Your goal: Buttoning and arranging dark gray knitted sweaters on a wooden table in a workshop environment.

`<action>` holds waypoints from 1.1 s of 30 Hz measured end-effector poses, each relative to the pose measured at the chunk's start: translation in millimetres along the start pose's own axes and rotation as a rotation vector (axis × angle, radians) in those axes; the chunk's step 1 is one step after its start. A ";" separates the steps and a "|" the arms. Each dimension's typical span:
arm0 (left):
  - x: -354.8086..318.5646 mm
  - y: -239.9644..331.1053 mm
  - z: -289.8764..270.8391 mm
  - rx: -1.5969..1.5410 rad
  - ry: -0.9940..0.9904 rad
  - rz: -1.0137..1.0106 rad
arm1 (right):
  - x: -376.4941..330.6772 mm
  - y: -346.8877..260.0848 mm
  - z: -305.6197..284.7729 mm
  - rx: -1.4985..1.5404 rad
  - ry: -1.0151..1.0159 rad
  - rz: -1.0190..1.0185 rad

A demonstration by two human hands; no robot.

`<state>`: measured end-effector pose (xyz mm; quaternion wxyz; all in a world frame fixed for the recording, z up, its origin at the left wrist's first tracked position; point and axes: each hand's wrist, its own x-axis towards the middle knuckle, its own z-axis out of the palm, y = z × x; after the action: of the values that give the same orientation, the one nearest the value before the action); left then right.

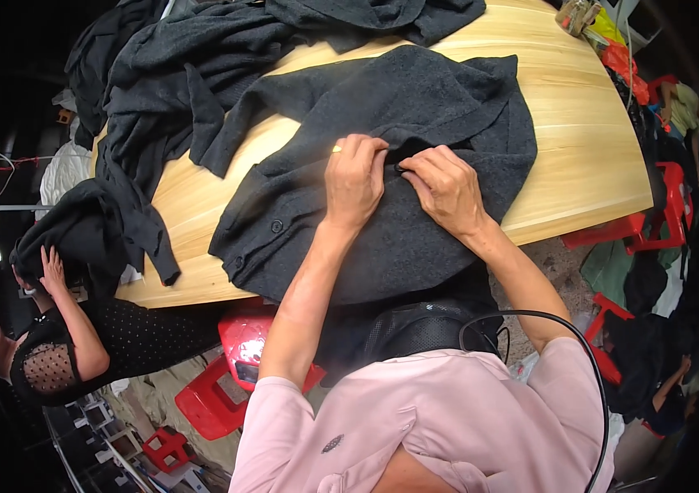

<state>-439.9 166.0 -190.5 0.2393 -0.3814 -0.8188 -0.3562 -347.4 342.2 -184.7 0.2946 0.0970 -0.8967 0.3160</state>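
**A:** Both your hands are on the dark grey woollen coat (pixel 415 107), which is spread flat across the near middle of the pale wooden worktop (pixel 579 140), its lower part hanging over the near edge toward you.

**B:** And the fingers?

**A:** Your left hand (pixel 355 181) has its fingers curled shut, pinching a fold of the coat's cloth; something small and yellow (pixel 336 149) pokes out at the knuckles, too small to tell what. Your right hand (pixel 446 191) is right beside it, thumb and forefinger closed on a small dark button (pixel 400 168) at that same fold. The two hands are almost touching.

**B:** What else is on the coat?

**A:** Another dark button (pixel 276 225) sits on the front strip, over toward the left edge of the worktop from your left hand.

**B:** And around you?

**A:** A heap of dark grey knitted garments (pixel 202 57) covers the far left corner and spills over the left edge. Down there a second person's hand (pixel 54 267) rests on a hanging dark garment (pixel 87 226). A red plastic stool (pixel 239 361) stands below the near edge, and more red plastic stools (pixel 662 214) sit past the right edge. A black cable (pixel 530 316) loops over your pink shirt (pixel 432 411).
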 end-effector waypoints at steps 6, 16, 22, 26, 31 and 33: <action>2.7 -14.2 -0.5 -0.327 -0.149 -0.278 | 10.3 4.5 6.8 -0.006 0.044 -0.036; 2.0 -13.5 -5.2 -0.450 -0.311 -0.368 | 14.4 2.3 2.8 -0.113 -0.013 -0.263; 1.6 -15.7 -23.6 -0.566 -0.347 -0.376 | 19.9 -7.1 7.2 -0.131 -0.007 -0.319; -12.9 -19.7 -17.9 -0.391 -0.206 -0.166 | 24.4 -15.8 9.5 -0.279 -0.036 -0.341; -14.2 -18.8 -19.4 -0.534 -0.218 -0.171 | 18.3 -2.3 8.8 -0.205 -0.177 -0.307; -13.1 -21.9 -24.6 -0.588 -0.280 -0.205 | 17.9 -1.5 8.3 -0.160 -0.192 -0.285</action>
<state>-446.6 131.3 -192.5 -0.0328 -0.3951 -0.7399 -0.5435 -365.2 336.0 -178.6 0.2560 0.2290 -0.9202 0.1880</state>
